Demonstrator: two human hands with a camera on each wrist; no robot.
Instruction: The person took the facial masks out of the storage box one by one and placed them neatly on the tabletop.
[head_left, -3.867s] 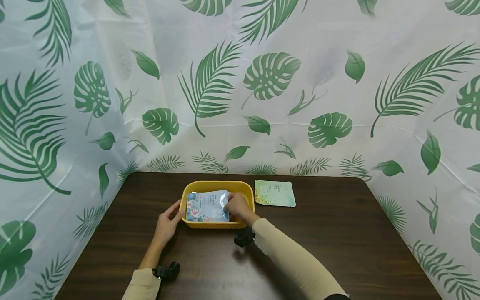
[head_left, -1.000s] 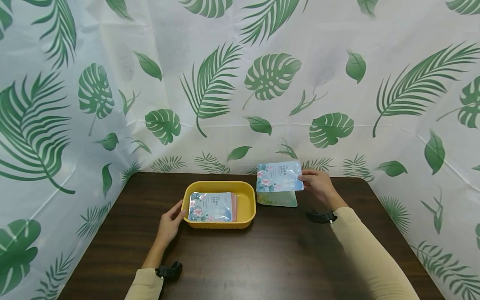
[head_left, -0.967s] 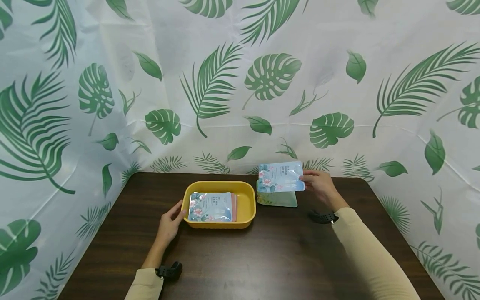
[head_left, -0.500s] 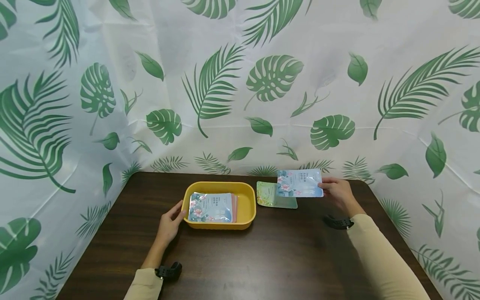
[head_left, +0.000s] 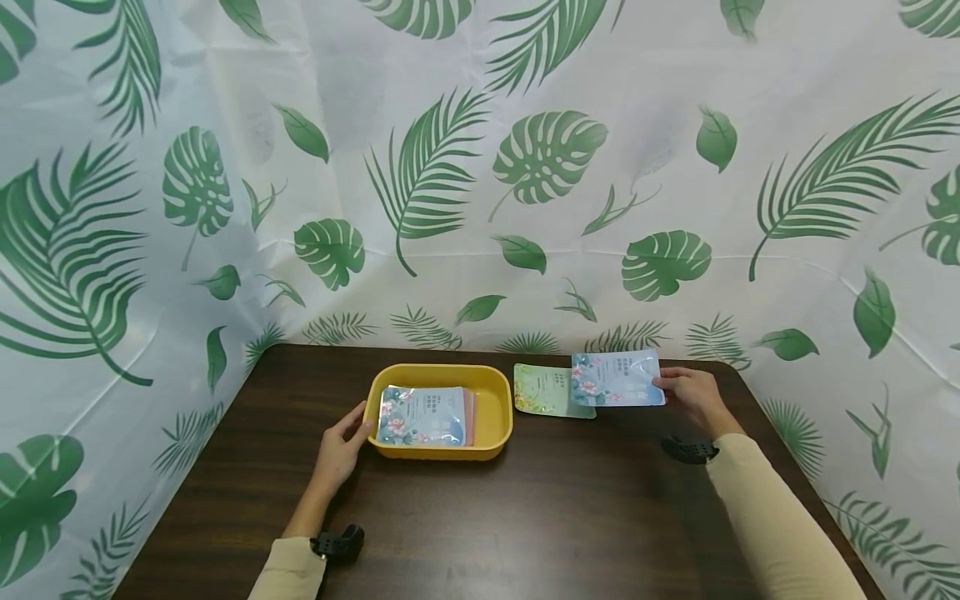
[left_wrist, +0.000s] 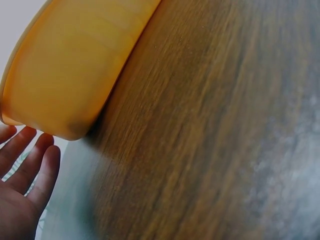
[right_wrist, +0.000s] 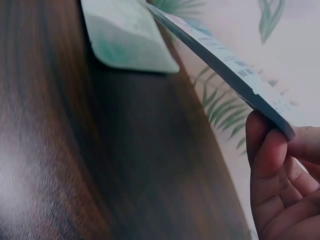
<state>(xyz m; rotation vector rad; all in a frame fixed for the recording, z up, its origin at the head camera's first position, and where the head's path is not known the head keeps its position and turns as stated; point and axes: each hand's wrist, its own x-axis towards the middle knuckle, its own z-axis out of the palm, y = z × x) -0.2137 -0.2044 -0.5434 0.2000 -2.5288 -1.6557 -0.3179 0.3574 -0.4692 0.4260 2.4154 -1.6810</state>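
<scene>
Blue packet, right hand pinching, left hand loosely touching tray

Looks fairly bright, bluish on the leafy sheet left of the yellow tray, glossy on the tabletop in front, softly shadowed right of the tray. Blurs along the tray's wall in left wrist view; runs dim in right wrist view.
</scene>
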